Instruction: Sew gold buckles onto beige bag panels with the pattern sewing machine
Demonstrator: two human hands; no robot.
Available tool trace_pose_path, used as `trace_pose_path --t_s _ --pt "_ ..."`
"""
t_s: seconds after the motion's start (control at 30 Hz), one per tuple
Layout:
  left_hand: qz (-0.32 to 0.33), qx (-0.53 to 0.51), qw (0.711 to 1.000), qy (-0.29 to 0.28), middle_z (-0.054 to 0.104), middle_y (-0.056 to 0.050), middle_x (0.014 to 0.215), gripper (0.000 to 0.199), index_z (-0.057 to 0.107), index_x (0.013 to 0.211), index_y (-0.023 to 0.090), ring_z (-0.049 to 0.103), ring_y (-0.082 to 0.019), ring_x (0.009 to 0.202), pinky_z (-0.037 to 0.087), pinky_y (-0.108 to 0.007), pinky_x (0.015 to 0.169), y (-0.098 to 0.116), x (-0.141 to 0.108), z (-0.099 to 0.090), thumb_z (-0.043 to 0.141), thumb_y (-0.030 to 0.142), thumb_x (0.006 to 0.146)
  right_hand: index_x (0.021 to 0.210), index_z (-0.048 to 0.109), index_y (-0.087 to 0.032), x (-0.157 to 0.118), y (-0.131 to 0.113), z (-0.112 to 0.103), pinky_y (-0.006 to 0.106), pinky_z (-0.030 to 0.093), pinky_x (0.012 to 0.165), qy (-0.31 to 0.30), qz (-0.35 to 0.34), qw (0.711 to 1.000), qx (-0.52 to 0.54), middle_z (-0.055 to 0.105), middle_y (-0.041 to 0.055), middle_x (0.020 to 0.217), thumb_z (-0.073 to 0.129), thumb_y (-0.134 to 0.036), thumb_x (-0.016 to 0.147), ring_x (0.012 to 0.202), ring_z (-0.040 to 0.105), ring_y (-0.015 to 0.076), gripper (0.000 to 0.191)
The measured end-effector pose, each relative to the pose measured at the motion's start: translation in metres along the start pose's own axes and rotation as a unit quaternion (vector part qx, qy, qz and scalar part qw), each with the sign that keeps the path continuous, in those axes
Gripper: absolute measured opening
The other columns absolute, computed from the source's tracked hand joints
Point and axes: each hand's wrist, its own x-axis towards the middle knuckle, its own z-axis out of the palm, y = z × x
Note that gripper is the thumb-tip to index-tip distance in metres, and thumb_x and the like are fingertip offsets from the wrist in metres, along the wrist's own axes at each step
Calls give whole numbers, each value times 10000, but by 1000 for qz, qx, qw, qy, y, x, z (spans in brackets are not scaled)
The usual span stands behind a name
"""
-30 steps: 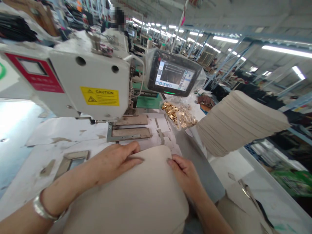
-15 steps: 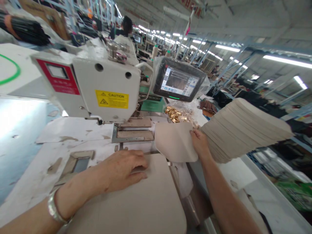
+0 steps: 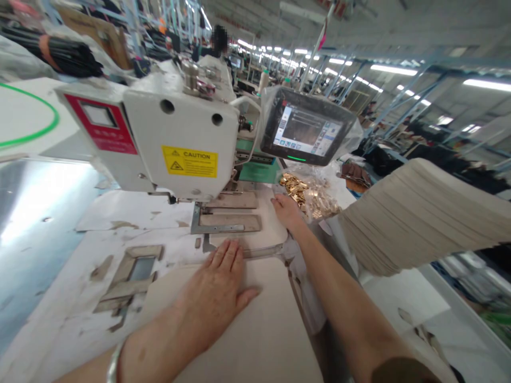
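A beige fabric panel (image 3: pixel 273 226) lies flat under the metal clamp frame (image 3: pixel 217 229) of the sewing machine (image 3: pixel 179 133). My right hand (image 3: pixel 288 211) grips the panel's right edge, fingers closed at its far corner. My left hand (image 3: pixel 223 287) is spread flat, its fingertips touching the panel's near edge. Under that palm lies a larger beige panel or stack (image 3: pixel 263 330) with rounded corners. Part of the gripped panel is hidden beneath the clamp.
Gold-coloured metal pieces (image 3: pixel 295 187) lie in clear plastic behind my right hand. A tall stack of beige panels (image 3: pixel 423 213) leans at the right. A control screen (image 3: pixel 307 127) stands above. A loose frame-shaped piece (image 3: pixel 131 271) rests on the left.
My right hand has carried the panel left and laid it under the clamp. My left hand has flattened and moved its fingertips onto the panel's near edge.
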Motion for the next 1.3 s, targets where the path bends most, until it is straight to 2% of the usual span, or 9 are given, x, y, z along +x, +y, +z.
trace_pose_path --t_s 0.23,0.47,0.73,0.83,0.9,0.97,1.07,1.17,1.3 --pt "-114 36 989 -87 525 -325 1371 814 545 1306 -55 470 -453 1312 455 -554 1044 1 9 -20 440 637 892 830 645 -188 -7 -28 8 258 375 707 -7 -29 998 -53 664 41 801 463 -223 965 784 593 185 229" --pt "-112 62 990 -61 584 -309 1305 760 594 1250 -37 538 -413 1251 489 -519 1011 4 8 -23 520 615 866 903 683 -184 -12 -31 12 284 387 704 21 8 997 -79 702 73 842 445 -227 972 810 630 216 251" --pt "-127 49 985 -105 579 -312 1304 735 595 1250 -38 533 -420 1248 485 -522 1007 6 10 -28 520 592 877 1000 692 -165 -13 -34 18 332 440 787 23 7 995 -100 717 112 903 410 -256 988 891 656 259 296" --pt "-124 39 985 -110 586 -300 1293 679 611 1231 -21 538 -415 1234 489 -526 993 3 11 -30 505 561 897 1153 653 -127 -15 -26 8 374 483 818 23 -19 997 -72 716 137 946 440 -243 966 910 663 279 306" --pt "-117 36 986 -112 584 -289 1294 652 614 1230 -8 542 -404 1221 490 -527 986 1 11 -31 482 547 914 1286 579 -104 -26 -15 -6 406 509 847 37 -69 996 -38 700 165 1055 482 -243 940 951 662 285 385" --pt "-110 34 987 -116 597 -267 1269 630 631 1209 18 558 -387 1186 498 -519 967 -1 11 -32 465 553 919 1337 547 -124 -46 -2 -21 428 519 903 33 -161 986 2 669 171 1180 498 -256 937 1038 650 277 424" --pt "-106 27 986 -122 631 -223 1176 577 656 1167 60 582 -361 1115 516 -505 922 -2 12 -33 465 546 921 1320 582 -168 -88 15 -34 444 475 1035 -36 -289 956 38 631 145 1303 461 -267 977 1221 583 250 377" --pt "-105 13 987 -122 640 -198 1136 534 651 1178 91 578 -354 1092 520 -504 896 -2 12 -34 474 526 925 1412 510 -150 -124 25 -29 486 375 1137 -81 -318 945 1 507 148 1452 420 -249 997 1397 408 248 435" --pt "-90 6 989 -119 633 -183 1177 493 627 1239 138 558 -354 1109 518 -491 873 -4 13 -34 490 494 927 1494 394 -122 -142 27 -17 491 313 1176 -72 -298 948 -91 373 136 1543 419 -189 965 1458 286 253 534"
